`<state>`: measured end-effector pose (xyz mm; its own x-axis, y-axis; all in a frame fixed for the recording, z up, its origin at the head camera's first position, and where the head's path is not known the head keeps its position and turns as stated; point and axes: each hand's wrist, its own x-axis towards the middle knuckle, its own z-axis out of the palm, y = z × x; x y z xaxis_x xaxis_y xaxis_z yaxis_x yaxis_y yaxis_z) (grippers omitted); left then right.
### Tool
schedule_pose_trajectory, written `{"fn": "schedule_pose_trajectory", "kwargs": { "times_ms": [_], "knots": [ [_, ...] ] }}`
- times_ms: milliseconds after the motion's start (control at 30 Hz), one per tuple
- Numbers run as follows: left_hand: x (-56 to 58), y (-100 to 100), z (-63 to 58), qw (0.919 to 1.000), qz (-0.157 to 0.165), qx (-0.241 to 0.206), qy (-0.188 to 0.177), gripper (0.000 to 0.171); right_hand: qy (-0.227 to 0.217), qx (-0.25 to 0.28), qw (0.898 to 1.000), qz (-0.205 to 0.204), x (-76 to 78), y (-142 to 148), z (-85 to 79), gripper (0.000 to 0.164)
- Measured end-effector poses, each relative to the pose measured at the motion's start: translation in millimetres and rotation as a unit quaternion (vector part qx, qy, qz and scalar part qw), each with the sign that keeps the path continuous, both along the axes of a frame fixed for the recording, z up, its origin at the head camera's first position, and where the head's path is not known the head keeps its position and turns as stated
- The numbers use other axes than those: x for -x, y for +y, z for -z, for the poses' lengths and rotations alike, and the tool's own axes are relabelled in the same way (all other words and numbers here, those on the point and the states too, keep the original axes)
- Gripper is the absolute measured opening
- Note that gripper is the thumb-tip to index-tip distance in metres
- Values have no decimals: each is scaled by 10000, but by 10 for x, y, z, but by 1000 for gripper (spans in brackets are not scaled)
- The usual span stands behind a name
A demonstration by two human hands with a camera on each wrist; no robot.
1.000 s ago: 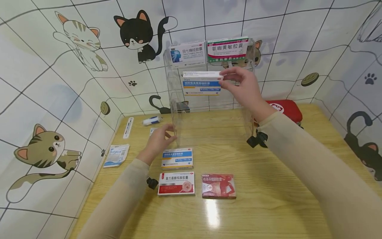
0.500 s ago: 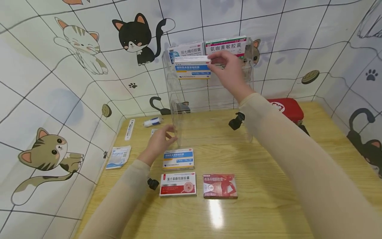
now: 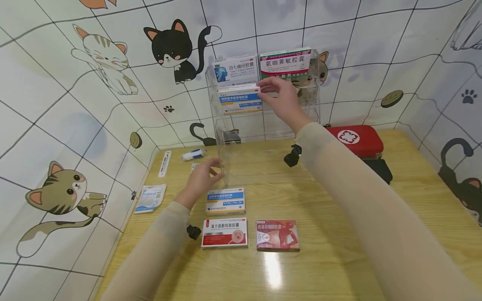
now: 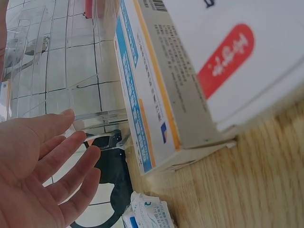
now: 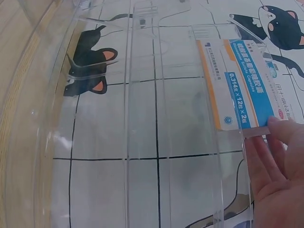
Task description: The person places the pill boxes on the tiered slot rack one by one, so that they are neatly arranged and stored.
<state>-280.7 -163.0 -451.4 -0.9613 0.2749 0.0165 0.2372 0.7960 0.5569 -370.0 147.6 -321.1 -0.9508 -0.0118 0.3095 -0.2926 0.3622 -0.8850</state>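
Note:
My right hand (image 3: 283, 99) pinches the right end of a blue, white and yellow medicine box (image 3: 240, 103), with the thumb and fingertips on it. In the right wrist view this box (image 5: 240, 85) overlaps the second tier of a clear acrylic rack (image 3: 225, 154). Just above it on the top tier stand a white and blue medicine box (image 3: 237, 72) and a green and magenta one (image 3: 287, 62). My left hand (image 3: 201, 179) is at the rack's lower left side, fingertips right at the panel. Its fingers (image 4: 78, 166) look extended and loose in the left wrist view.
On the table lie a second blue and white box (image 3: 226, 201), a white and red box (image 3: 224, 232) and a pink-red box (image 3: 278, 235). At left are a surgical packet (image 3: 149, 198), a thermometer (image 3: 164, 164) and a small tube (image 3: 193, 154). A red case (image 3: 357, 140) sits behind my right arm.
My right hand carried the box leftward and up across the rack, then lowered it to just below the top-tier boxes. The left hand stays at the rack's side.

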Motion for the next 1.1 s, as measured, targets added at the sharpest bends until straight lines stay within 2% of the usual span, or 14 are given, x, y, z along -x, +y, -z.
{"fn": "schedule_pose_trajectory", "kwargs": {
  "times_ms": [133,233,333,400,533,700,767,900,1100],
  "knots": [
    [6,-7,23,10000,49,0,13,48,332,-106,9992,192,-75,45,104,34],
    [8,-2,36,9999,117,-71,-25,48,637,17,9970,437,-231,69,218,28],
    [1,5,52,9999,133,-85,-70,48,781,107,9959,435,-473,73,347,21],
    [-5,10,55,9999,104,-75,-74,47,765,-41,9965,329,-664,82,435,20],
    [0,25,53,10000,68,-34,13,46,834,-570,9949,50,-1043,151,604,20],
    [16,36,42,10000,50,-60,34,46,1102,-1284,9846,-433,-1464,272,900,23],
    [23,36,49,10000,45,-47,38,46,1033,-1582,9799,-637,-1641,323,1061,24],
    [36,33,65,9999,90,-87,109,45,614,-2025,9722,-1005,-1988,436,1351,23],
    [34,-16,82,9996,37,-232,123,48,-152,-2198,9636,-1514,-2388,608,1544,29]
  ]
}}
